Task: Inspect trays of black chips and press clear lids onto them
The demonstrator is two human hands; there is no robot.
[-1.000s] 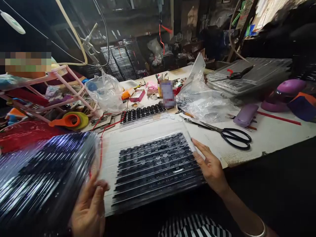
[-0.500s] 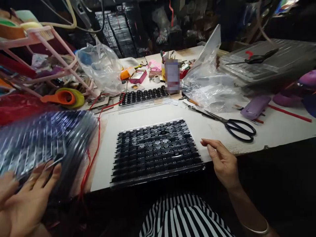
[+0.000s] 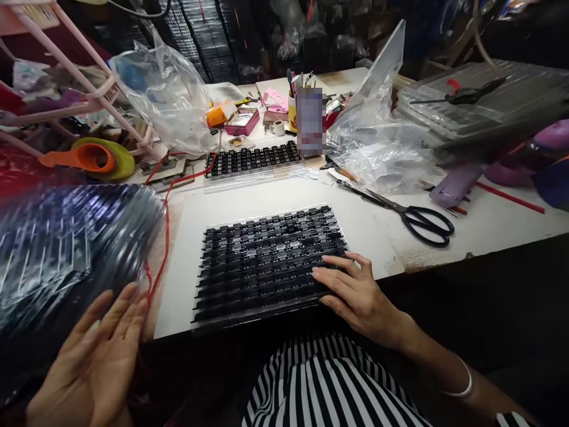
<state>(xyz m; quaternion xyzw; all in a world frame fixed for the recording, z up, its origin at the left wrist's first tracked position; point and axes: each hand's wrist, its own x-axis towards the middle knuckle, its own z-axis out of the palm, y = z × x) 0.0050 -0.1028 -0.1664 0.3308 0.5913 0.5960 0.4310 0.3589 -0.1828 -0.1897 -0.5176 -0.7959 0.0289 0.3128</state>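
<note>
A clear plastic tray (image 3: pixel 262 258) filled with rows of small black parts lies on a white board (image 3: pixel 178 284) at the table's front edge. My right hand (image 3: pixel 355 290) rests over the tray's right front corner, fingers stretched out. To the left, my left hand (image 3: pixel 100 350) is open, palm up, beside a stack of empty-looking clear trays (image 3: pixel 57 249). That stack is partly blurred. A red cord (image 3: pixel 167 231) runs between the stack and the white board.
Black-handled scissors (image 3: pixel 413 216) lie to the right, near crumpled clear plastic bags (image 3: pixel 382 154). Behind the tray sits a second tray of black parts (image 3: pixel 253 160). A pink rack (image 3: pixel 89 89) and an orange scoop-like thing (image 3: pixel 89 159) are at the left. Stacked clear trays (image 3: pixel 480 112) stand at the far right.
My right hand has moved left from beside the tray onto its corner. My left hand has drawn right, away from the stacked trays' front edge. The view has shifted slightly.
</note>
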